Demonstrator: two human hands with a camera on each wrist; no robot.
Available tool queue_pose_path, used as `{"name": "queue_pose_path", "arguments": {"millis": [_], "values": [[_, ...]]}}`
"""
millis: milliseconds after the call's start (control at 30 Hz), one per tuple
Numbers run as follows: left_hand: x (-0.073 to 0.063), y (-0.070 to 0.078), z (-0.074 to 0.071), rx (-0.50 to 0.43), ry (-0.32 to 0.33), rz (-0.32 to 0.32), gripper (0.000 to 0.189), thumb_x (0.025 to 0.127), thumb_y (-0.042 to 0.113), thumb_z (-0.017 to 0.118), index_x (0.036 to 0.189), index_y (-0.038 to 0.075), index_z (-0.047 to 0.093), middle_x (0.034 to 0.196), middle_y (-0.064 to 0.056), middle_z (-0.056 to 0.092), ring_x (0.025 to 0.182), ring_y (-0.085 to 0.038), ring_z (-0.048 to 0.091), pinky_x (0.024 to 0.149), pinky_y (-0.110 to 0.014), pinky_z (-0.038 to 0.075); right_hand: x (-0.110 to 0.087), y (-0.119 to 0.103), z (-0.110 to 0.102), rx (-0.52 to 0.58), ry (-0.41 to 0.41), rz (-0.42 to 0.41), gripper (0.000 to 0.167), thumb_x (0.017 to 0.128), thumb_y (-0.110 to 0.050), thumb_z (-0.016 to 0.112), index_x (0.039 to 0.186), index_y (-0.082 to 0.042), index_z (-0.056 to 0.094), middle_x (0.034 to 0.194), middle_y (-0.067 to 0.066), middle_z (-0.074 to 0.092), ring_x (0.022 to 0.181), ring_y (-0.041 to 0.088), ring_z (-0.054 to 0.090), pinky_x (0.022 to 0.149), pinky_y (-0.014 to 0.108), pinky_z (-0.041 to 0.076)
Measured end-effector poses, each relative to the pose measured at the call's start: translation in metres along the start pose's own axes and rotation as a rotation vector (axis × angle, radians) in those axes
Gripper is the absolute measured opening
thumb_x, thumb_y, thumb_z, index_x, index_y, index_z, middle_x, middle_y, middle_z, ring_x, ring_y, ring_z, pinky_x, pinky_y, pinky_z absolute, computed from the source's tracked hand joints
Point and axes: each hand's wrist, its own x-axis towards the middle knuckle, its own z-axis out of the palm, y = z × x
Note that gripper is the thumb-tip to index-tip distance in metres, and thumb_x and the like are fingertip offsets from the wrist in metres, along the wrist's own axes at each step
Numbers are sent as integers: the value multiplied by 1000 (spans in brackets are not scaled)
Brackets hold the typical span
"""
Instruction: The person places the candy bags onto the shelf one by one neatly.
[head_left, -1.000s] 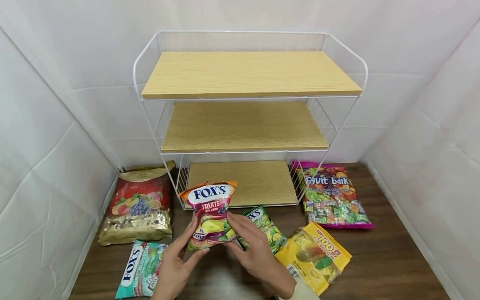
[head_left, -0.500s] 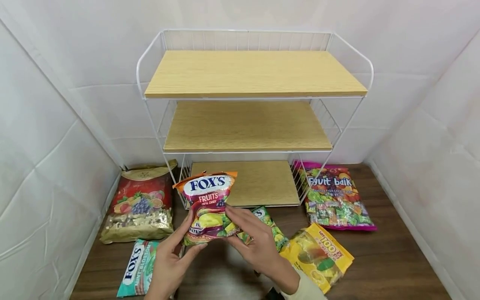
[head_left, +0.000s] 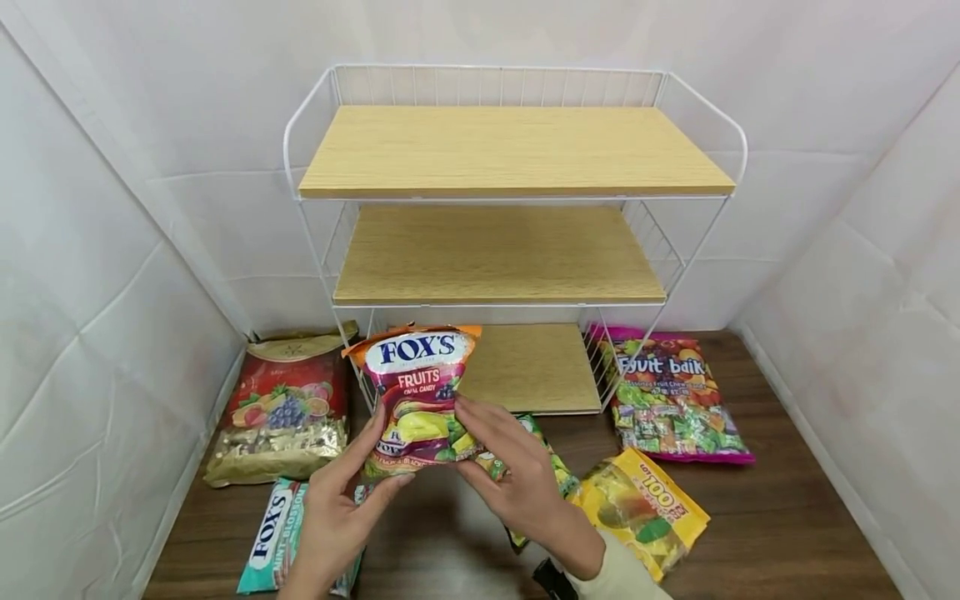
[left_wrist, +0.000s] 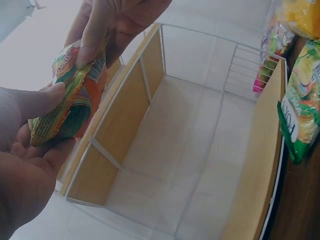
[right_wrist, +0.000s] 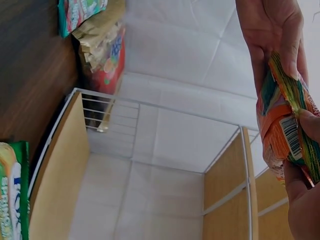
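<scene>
Fruits bag (head_left: 420, 408), raised before the rack (head_left: 517, 150), should be light, pliant and slick, so its plump lower sides, where my left fingers (head_left: 366, 443) and right fingers (head_left: 495, 433) curl snugly round it, seem the best hold.

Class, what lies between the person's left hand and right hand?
The head view shows the FOX'S FRUITS bag there, held by the left hand on one side and the right hand on the other.

We seem to be in a small makeshift booth: creased white sheeting (head_left: 480, 37) rises along the wood-grain tabletop's (head_left: 787, 533) back, left and right edges.
</scene>
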Motion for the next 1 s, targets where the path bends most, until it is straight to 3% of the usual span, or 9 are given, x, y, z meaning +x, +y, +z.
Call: {"name": "queue_pose_path", "arguments": {"millis": [300, 733, 1000], "values": [[14, 7, -2, -27, -29, 36, 79, 71, -30, 63, 142, -5, 40, 147, -18, 35, 134, -20, 37, 96, -26, 40, 17, 2, -4, -9, 24, -72, 47, 93, -17, 63, 134, 4, 52, 129, 24, 56, 111, 37, 57, 93, 41, 48], [32, 17, -3, 10, -42, 94, 82, 70, -31, 64, 143, -5, 37, 149, -19, 33, 136, -24, 35, 100, -27, 38, 36, 5, -12, -39, 45, -147, 48, 93, -17, 63, 134, 5, 51, 127, 25, 56, 112, 36, 57, 92, 42, 48], [44, 24, -4, 14, -50, 100, 86, 69, -31, 64, 145, -2, 37, 149, -17, 34, 135, -23, 36, 98, -26, 39, 49, 2, -19, -47, 34, -141, 47, 94, -17, 62, 135, 4, 51, 128, 23, 56, 113, 35, 56, 93, 41, 48]]}}
